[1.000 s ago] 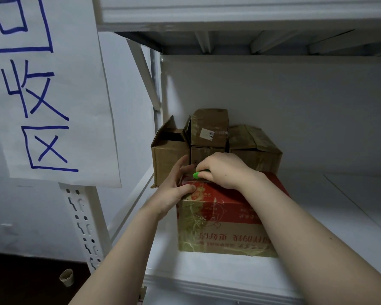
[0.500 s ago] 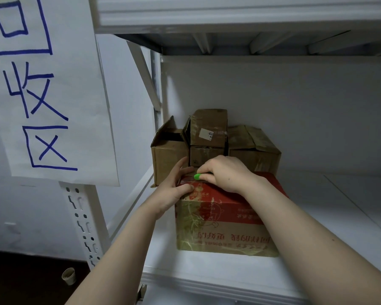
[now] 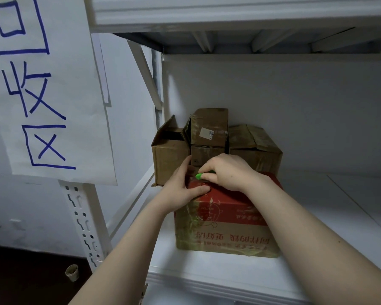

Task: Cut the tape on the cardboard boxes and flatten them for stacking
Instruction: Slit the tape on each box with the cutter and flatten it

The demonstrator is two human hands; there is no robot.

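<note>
- The red box (image 3: 224, 216) stands on the white shelf (image 3: 207, 269), near its front edge, in the same place as one second ago; it is closed and not yet flattened
- The right hand (image 3: 227, 170) lies on the top of this box at its far left part, with the fingers curled round a green cutter (image 3: 198, 176); only the green tip shows, so the blade and the tape on the top cannot be seen
- Compared with one second ago, the green tip is at almost the same spot on the box top, so the cut has hardly moved forward, if it has begun at all
- The left hand (image 3: 183, 188) stays at the left top corner of the box: the fingers are rather straight along the side and the thumb presses flat on the top, so it steadies the box and grips nothing
- For the task this probably means that the first step, cutting the top tape of the red box, is at its start; the person seems to be setting the blade into the seam
- Behind the red box three brown boxes wait: an open one (image 3: 169, 157) at the left, a taped one (image 3: 255, 146) at the right, and a small one (image 3: 209, 126) on top between them
- The view has shifted only a little
</note>
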